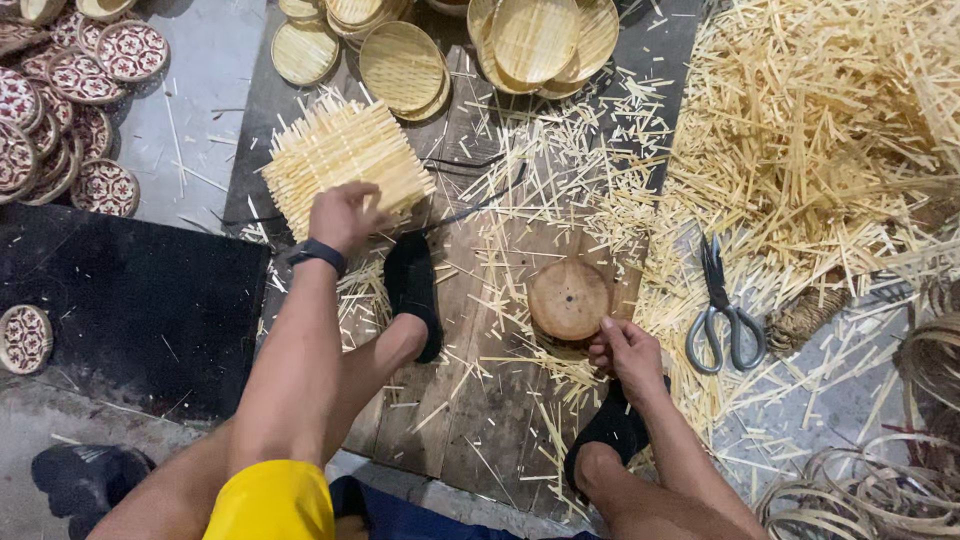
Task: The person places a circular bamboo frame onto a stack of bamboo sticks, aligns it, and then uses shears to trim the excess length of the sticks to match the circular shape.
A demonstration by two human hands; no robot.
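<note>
Plank floor (470, 400) — hands: left (345, 215) on mat (340, 160).

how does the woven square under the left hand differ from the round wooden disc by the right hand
The woven square is pale, made of crossed strips with loose ends sticking out; the wooden disc is browner, solid and smooth-edged. The square is larger. The left hand rests on the square; the right hand touches the disc's edge.

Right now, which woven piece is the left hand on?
The square unfinished woven mat, loose strip ends sticking out; the left hand rests on its near edge. The others are round finished trays.
</note>
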